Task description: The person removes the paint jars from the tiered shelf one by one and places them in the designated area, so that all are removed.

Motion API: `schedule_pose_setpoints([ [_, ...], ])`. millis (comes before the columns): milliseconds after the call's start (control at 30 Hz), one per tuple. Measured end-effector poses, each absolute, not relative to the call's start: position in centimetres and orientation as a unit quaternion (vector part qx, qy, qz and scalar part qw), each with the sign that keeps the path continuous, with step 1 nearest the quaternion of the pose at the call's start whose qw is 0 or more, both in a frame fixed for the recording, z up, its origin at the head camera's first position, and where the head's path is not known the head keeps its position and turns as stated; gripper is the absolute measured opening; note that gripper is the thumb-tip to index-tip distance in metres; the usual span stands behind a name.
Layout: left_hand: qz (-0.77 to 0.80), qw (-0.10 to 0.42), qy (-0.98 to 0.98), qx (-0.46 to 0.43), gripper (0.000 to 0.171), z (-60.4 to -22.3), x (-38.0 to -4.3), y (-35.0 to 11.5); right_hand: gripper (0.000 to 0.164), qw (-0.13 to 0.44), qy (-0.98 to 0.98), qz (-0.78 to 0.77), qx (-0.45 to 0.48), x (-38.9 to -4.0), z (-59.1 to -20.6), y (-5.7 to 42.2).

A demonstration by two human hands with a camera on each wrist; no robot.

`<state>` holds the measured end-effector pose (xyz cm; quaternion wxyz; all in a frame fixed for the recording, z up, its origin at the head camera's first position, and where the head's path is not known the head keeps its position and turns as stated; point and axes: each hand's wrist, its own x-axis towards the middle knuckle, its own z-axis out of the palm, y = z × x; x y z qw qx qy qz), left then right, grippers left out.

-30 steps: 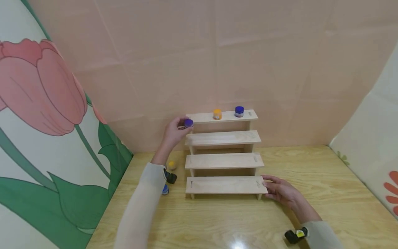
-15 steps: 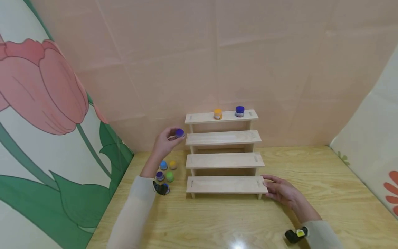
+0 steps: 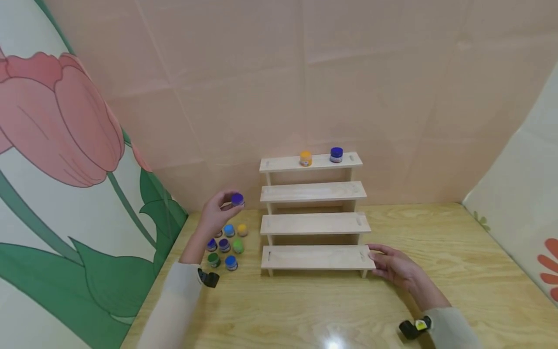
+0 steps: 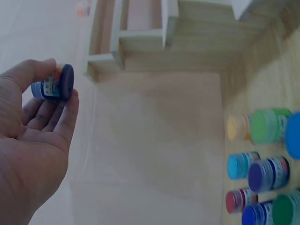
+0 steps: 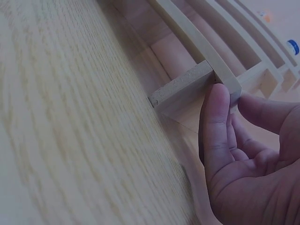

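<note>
In the head view my left hand (image 3: 214,214) holds a small purple-lidded paint jar (image 3: 237,199) left of the stepped wooden shelf (image 3: 318,257). The left wrist view shows this jar tipped on its side between thumb and fingers. My right hand (image 3: 394,267) pinches the right end of the shelf's lowest board, with the thumb (image 5: 260,112) and a finger against the board's end. An orange paint jar (image 3: 305,159) and a dark blue paint jar (image 3: 336,155) stand upright on the top step.
Several paint jars stand grouped on the wooden table (image 3: 314,310) left of the shelf, among them a light green jar (image 3: 238,246), a dark green jar (image 3: 213,260) and a red jar (image 4: 240,200). A pinkish cloth backdrop (image 3: 279,97) hangs behind the shelf.
My left hand has moved left and down with the purple-lidded jar, away from the top step toward the grouped jars, uncovering more of them. My right hand stays on the lowest board.
</note>
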<state>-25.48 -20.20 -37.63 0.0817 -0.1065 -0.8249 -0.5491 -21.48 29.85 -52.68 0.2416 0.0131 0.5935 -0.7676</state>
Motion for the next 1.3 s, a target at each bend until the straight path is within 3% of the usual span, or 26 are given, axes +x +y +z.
schedule_pose_setpoints([
  [500, -0.538, 0.047, -0.837, -0.093, 0.050, -40.6, -23.4, -24.2, 0.027, 0.245, 0.598, -0.764, 0.013, -21.3, -52.4, 29.7],
  [1300, -0.520, 0.066, -0.850, -0.045, 0.045, -45.3, -21.1, -29.6, 0.022, 0.241, 0.592, -0.769, 0.010, -21.2, -52.5, 29.7],
])
